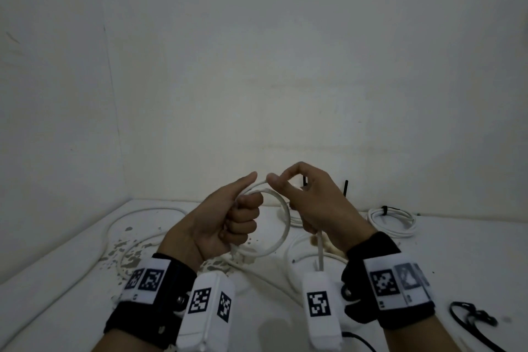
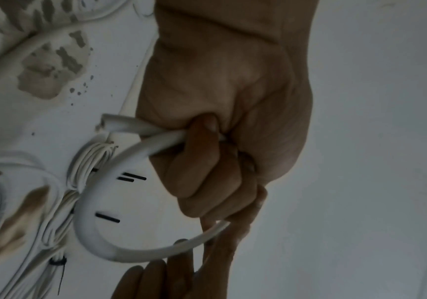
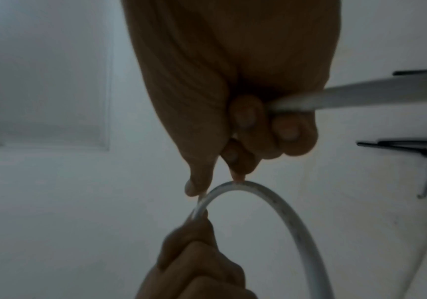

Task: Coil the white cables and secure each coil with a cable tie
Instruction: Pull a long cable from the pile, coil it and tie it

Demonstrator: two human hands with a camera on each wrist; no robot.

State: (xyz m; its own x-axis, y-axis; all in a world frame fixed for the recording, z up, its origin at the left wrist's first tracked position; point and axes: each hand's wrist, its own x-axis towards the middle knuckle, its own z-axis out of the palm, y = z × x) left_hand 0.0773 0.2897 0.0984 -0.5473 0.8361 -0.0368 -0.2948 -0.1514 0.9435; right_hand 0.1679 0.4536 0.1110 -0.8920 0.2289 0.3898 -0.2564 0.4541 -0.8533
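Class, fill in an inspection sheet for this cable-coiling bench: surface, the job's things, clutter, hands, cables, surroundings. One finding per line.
Surface: white table, paint chipped in grey patches at left.
Job's things: white cable bent into one loop between both hands; no tie on it yet. Finished coil at far right, bound with a black cable tie.
Clutter: loose black cable ties at near right.
Hands: left hand fisted round the loop; right hand pinches the loop's top, its lower fingers curled round the trailing cable.
Cables: uncoiled white cables sprawl at left and under the hands.
Surroundings: bare white walls; nothing else seen.
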